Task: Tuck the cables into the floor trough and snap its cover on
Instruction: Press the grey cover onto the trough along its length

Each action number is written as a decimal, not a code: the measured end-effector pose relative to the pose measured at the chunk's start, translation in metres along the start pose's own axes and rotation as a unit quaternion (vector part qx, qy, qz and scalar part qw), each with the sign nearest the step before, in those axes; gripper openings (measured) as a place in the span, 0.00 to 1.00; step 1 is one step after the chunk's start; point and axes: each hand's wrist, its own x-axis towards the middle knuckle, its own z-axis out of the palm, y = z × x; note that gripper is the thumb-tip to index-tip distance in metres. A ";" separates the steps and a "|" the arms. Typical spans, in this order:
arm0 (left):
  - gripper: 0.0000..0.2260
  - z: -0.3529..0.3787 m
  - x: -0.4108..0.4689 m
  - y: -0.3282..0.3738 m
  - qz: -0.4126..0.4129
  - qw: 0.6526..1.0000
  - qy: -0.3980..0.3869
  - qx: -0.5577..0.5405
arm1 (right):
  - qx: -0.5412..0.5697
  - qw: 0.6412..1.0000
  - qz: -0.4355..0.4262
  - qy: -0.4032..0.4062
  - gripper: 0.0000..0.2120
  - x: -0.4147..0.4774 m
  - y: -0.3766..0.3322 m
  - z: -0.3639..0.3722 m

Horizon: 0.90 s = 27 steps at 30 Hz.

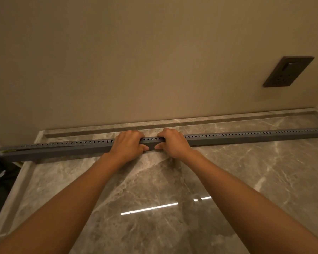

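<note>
While the left hand (128, 143) and right hand (173, 142) grip the grey trough (246, 139) side by side mid-length on the marble floor (173, 180) by the wall (154, 70), squeezing only there could leave its far ends unsnapped

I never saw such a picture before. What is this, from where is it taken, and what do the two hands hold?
There is no machine here. A person wears a camera on the head, which looks down at their own arms. The left hand and the right hand grip, side by side, a long grey trough with a row of holes on top. It lies on a polished stone floor near a beige wall with a dark socket. No cable shows plainly.
</note>
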 end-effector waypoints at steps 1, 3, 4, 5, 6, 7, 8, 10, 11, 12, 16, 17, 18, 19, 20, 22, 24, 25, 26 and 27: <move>0.12 0.000 -0.003 0.001 -0.004 1.000 0.001 -0.011 | 0.006 1.000 -0.002 0.001 0.11 0.000 0.000 0.000; 0.12 0.000 -0.006 0.000 0.000 0.999 0.001 -0.040 | 0.013 1.000 -0.004 0.008 0.12 -0.002 0.001 -0.001; 0.12 -0.001 -0.007 -0.003 0.001 0.998 -0.003 -0.055 | 0.015 1.000 -0.007 0.012 0.13 -0.003 0.002 -0.001; 0.11 -0.004 -0.009 -0.006 -0.001 0.998 -0.011 -0.069 | 0.017 1.000 -0.011 0.015 0.13 -0.004 0.003 -0.001; 0.11 -0.008 -0.011 -0.010 -0.007 0.997 -0.020 -0.080 | 0.019 1.000 -0.013 0.018 0.13 -0.005 0.003 0.000; 0.11 -0.012 -0.012 -0.015 -0.016 0.996 -0.029 -0.085 | 0.021 0.999 -0.014 0.023 0.13 -0.006 0.003 0.001; 0.11 -0.016 -0.015 -0.021 -0.028 0.995 -0.032 -0.088 | 0.022 0.999 -0.012 0.028 0.12 -0.006 0.003 0.003; 0.12 -0.021 -0.021 -0.033 -0.049 0.995 -0.031 -0.084 | 0.025 0.999 0.002 0.036 0.13 -0.007 0.002 0.008; 0.12 -0.023 -0.024 -0.038 -0.058 0.995 -0.026 -0.080 | 0.029 0.999 0.010 0.037 0.14 -0.006 -0.001 0.010; 0.13 -0.024 -0.027 -0.043 -0.064 0.995 -0.022 -0.078 | 0.036 0.999 0.018 0.035 0.14 -0.006 -0.005 0.011; 0.12 -0.029 -0.037 -0.054 -0.063 0.995 -0.019 -0.076 | 0.060 0.998 0.005 0.006 0.14 0.001 -0.033 0.020; 0.12 -0.030 -0.039 -0.055 -0.057 0.995 -0.023 -0.073 | 0.064 0.998 -0.005 0.002 0.14 0.002 -0.042 0.023; 0.12 -0.029 -0.040 -0.056 -0.052 0.996 -0.026 -0.066 | 0.066 0.998 -0.015 0.001 0.13 0.003 -0.049 0.027; 0.12 -0.029 -0.040 -0.057 -0.046 0.997 -0.025 -0.055 | 0.068 0.997 -0.022 0.004 0.13 0.003 -0.054 0.030; 0.13 -0.027 -0.040 -0.058 -0.042 0.998 -0.022 -0.042 | 0.069 0.997 -0.027 0.011 0.13 0.003 -0.058 0.033; 0.13 -0.027 -0.038 -0.059 -0.032 0.999 -0.015 -0.013 | 0.076 0.996 -0.025 0.029 0.13 0.004 -0.062 0.037; 0.13 -0.025 -0.036 -0.063 -0.013 1.000 -0.009 0.017 | 0.080 0.996 -0.015 0.042 0.13 0.004 -0.065 0.038; 0.13 -0.024 -0.036 -0.063 -0.004 1.000 -0.004 0.031 | 0.081 0.996 -0.013 0.041 0.13 0.003 -0.064 0.037; 0.13 -0.023 -0.036 -0.062 0.002 0.999 0.002 0.041 | 0.080 0.996 -0.014 0.038 0.13 0.003 -0.064 0.035; 0.13 -0.022 -0.035 -0.061 0.008 0.999 0.010 0.047 | 0.079 0.996 -0.014 0.035 0.14 0.003 -0.064 0.034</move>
